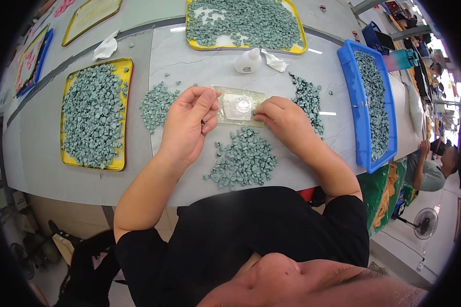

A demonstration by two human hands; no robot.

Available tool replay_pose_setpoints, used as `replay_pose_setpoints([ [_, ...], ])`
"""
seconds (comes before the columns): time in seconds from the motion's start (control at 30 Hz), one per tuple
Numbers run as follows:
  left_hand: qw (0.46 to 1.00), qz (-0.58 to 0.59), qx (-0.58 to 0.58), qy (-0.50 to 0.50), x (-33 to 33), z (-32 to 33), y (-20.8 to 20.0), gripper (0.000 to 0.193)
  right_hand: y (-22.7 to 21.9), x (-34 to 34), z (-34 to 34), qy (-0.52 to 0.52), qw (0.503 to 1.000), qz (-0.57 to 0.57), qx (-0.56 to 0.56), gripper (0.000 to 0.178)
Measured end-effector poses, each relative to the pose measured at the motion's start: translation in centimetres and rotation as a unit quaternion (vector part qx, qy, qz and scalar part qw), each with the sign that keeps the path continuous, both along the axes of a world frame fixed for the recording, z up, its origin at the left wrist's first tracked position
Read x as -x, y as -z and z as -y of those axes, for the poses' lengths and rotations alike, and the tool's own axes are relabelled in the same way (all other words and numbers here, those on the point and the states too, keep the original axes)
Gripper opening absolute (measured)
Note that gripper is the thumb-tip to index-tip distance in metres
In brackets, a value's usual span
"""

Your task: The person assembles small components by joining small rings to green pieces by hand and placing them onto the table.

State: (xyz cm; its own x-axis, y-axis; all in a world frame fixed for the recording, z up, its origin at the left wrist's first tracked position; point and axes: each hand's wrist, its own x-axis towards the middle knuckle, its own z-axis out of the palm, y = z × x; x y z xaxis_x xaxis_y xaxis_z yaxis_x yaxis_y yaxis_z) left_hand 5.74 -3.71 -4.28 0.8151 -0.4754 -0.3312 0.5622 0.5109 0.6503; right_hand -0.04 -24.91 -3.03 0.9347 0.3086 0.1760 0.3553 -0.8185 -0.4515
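Observation:
Between my hands lies a flat, pale-green rectangular pad (pixel 251 122) with a white patch (pixel 231 107) and a small clear round dish (pixel 245 105) on it. My left hand (pixel 189 120) is raised at the pad's left end, thumb and forefinger pinched; whatever they hold is too small to make out. At the right end, my right hand (pixel 284 116) has its fingers closed and close to the pad's edge, their tips partly hidden. Small grey-green pieces form a pile (pixel 243 158) in front of the pad, a pile (pixel 159 105) to the left and a darker pile (pixel 308 102) to the right.
Yellow-rimmed trays of green pieces stand at left (pixel 95 117) and at the back (pixel 246 23). A blue bin (pixel 361 110) of darker pieces sits at right. Beyond the pad are a white bottle (pixel 248 61) and crumpled tissue (pixel 275 61). Another person (pixel 430 169) is far right.

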Motion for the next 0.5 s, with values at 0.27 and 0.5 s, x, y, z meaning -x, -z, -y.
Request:
replay_pose_setpoints([
  [0.27,0.999,0.01,-0.042,0.025,0.2,0.6,-1.0,0.016,-0.5,0.3,0.6,0.085,0.996,-0.016,-0.03,0.011],
  [0.5,0.996,-0.032,-0.082,0.009,0.6,1.2,-0.3,0.019,0.2,0.3,1.4,0.064,0.998,-0.028,-0.001,0.012],
])
